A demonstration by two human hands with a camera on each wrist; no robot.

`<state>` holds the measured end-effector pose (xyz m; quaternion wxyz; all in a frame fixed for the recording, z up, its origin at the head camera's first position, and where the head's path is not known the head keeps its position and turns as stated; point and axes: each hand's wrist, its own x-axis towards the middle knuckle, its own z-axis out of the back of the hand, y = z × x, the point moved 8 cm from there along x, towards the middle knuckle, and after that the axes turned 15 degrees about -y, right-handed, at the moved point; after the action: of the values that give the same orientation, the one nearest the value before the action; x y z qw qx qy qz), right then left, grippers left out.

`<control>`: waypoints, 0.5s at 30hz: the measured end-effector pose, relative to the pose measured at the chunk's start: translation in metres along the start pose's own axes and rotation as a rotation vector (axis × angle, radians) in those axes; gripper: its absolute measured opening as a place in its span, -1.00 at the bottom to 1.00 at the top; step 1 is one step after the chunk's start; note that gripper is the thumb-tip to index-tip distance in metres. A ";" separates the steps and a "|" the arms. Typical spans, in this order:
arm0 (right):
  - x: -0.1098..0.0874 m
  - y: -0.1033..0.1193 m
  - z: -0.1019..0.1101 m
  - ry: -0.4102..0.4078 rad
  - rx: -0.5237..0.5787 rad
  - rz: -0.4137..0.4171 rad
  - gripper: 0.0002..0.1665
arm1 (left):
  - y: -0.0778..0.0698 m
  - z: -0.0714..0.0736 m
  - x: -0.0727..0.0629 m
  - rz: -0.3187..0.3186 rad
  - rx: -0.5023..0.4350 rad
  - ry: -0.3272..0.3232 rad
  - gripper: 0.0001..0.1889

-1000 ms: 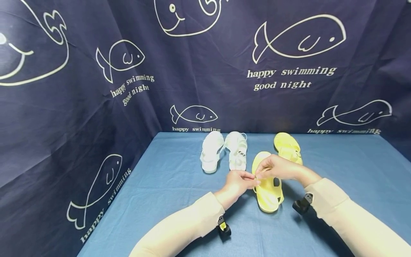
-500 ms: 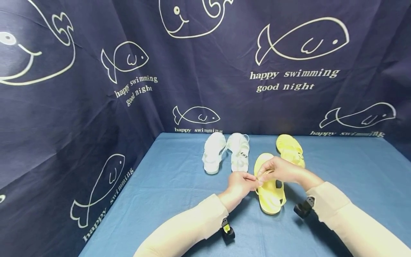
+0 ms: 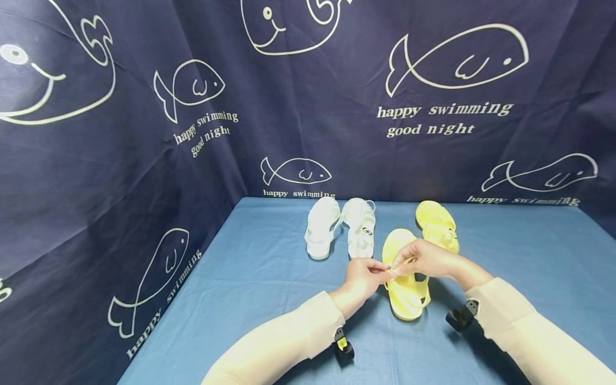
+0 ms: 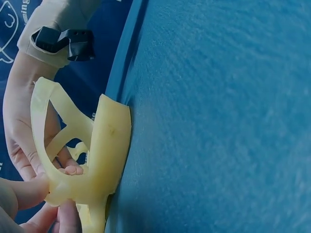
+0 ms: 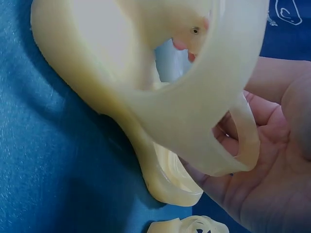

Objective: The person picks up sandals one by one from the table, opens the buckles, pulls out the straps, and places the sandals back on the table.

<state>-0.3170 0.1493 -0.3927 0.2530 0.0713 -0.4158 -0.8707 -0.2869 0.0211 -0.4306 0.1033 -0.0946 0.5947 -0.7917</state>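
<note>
A yellow sandal (image 3: 406,302) lies on the blue cloth, its toe strap and side straps standing up in the left wrist view. My left hand (image 3: 362,278) pinches the strap at the sandal's left side between thumb and fingers. From the other side my right hand (image 3: 425,259) reaches over the sandal, its thumb and fingers pinching a strap end close to the left fingertips. Through the strap opening in the right wrist view, a small round stud or hole (image 5: 195,30) shows beside fingertips. The right fingertips are partly hidden behind the strap (image 5: 194,107).
A second yellow sandal (image 3: 437,224) lies behind my right hand. Two white sandals (image 3: 321,227) stand side by side at the back, left of the yellow pair. A dark curtain (image 3: 308,107) with fish prints hangs along the table's back and left.
The head view has shifted slightly. Both hands stay at the sandal's left strap, with only small movements at the fingertips.
</note>
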 end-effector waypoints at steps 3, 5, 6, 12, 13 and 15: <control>0.000 -0.001 0.001 -0.012 -0.002 0.009 -0.80 | -0.001 0.000 0.000 -0.008 -0.001 -0.001 -0.93; -0.001 -0.001 0.001 -0.017 -0.001 0.016 -0.81 | -0.001 0.000 0.000 -0.012 0.009 -0.006 -0.93; -0.001 -0.001 0.001 -0.018 -0.001 0.017 -0.81 | -0.002 0.000 0.000 -0.017 0.018 -0.009 -0.93; -0.002 -0.004 0.003 -0.031 0.007 0.021 -0.80 | -0.004 0.000 0.000 -0.045 0.065 -0.025 -0.92; -0.002 -0.005 0.004 -0.039 0.002 0.024 -0.79 | -0.005 0.000 0.000 -0.048 0.072 -0.027 -0.92; -0.001 -0.007 0.006 -0.054 -0.004 0.013 -0.78 | -0.005 -0.001 -0.001 -0.049 0.082 -0.028 -0.91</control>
<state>-0.3205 0.1578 -0.3946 0.2474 0.0445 -0.4213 -0.8714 -0.2869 0.0233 -0.4262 0.0959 -0.1161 0.5579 -0.8161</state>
